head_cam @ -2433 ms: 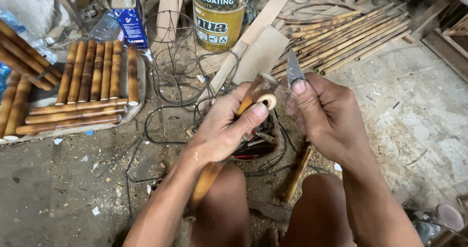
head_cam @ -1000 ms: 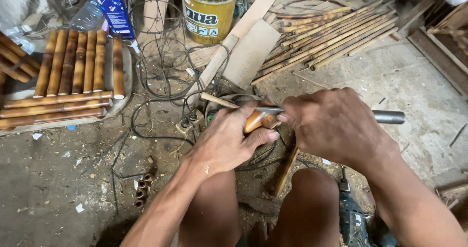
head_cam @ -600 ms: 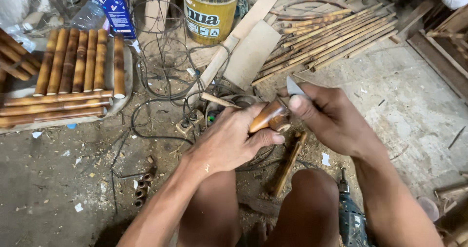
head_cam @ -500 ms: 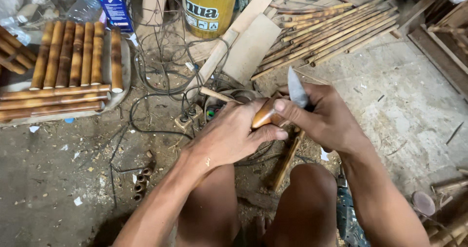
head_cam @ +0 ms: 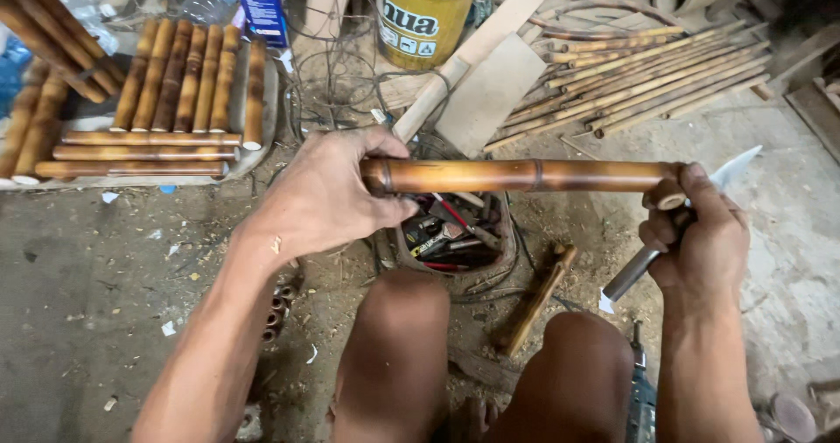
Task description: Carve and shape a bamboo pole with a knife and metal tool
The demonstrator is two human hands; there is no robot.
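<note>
Head view, left hand: the left hand (head_cam: 328,194) is wrapped around the left end of a brown bamboo pole (head_cam: 525,175), fingers curled over the top, thumb underneath.
Head view, pole: it lies level, running left to right across the middle of the scene, above the person's knees and over a small box of tools (head_cam: 451,233) on the floor.
Head view, right hand: the right hand (head_cam: 696,237) is closed around the handle of a knife (head_cam: 674,233), with the thumb against the pole's right end; the pale blade tip pokes out to the far right, the handle end shows below the fist.
Head view, floor near: a short bamboo piece (head_cam: 538,299) lies between the knees on the dusty concrete.
Head view, far left: a tray of cut bamboo sections (head_cam: 188,84), some standing in a row, some laid crosswise.
Head view, far middle: a yellow paint can (head_cam: 424,14), flat boards beside it.
Head view, far right: a bundle of thin bamboo sticks (head_cam: 647,76) lies spread on the ground.
</note>
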